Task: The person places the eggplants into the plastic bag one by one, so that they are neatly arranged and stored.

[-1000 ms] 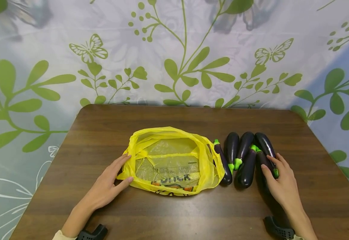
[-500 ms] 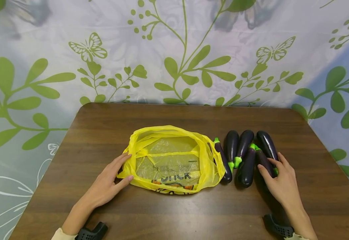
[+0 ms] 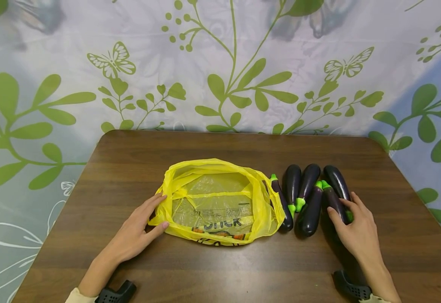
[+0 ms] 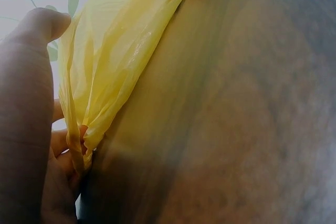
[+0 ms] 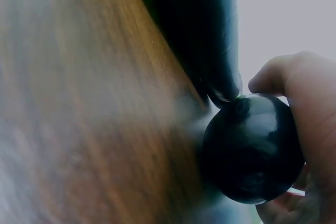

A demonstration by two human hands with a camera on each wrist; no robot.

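Note:
A yellow plastic bag (image 3: 261, 214) lies on the table with its mouth spread wide. My left hand (image 3: 131, 231) holds its left end, the thumb in front and some fingertips bent behind the gathered edge (image 4: 84, 145) in the left wrist view. To the right of the bag, my right hand (image 3: 358, 235) grips a dark purple eggplant (image 3: 334, 202) between thumb and fingers. Its round end (image 5: 254, 150) shows in the right wrist view. Just beyond, another eggplant (image 3: 337, 181) lies partly hidden by that hand and the gripped one.
Several more eggplants with green stems, such as the front one (image 3: 311, 214), lie in a cluster beside the bag. The leftmost eggplant (image 3: 281, 206) is partly covered by the bag's right side. Behind the brown wooden table (image 3: 220, 273) hangs a leaf-and-butterfly-patterned cloth (image 3: 220, 63).
My right fingers have closed in on the eggplant, which has shifted slightly away from me. The neighbouring eggplant's green stem end is now more hidden. My left hand and the bag stay put.

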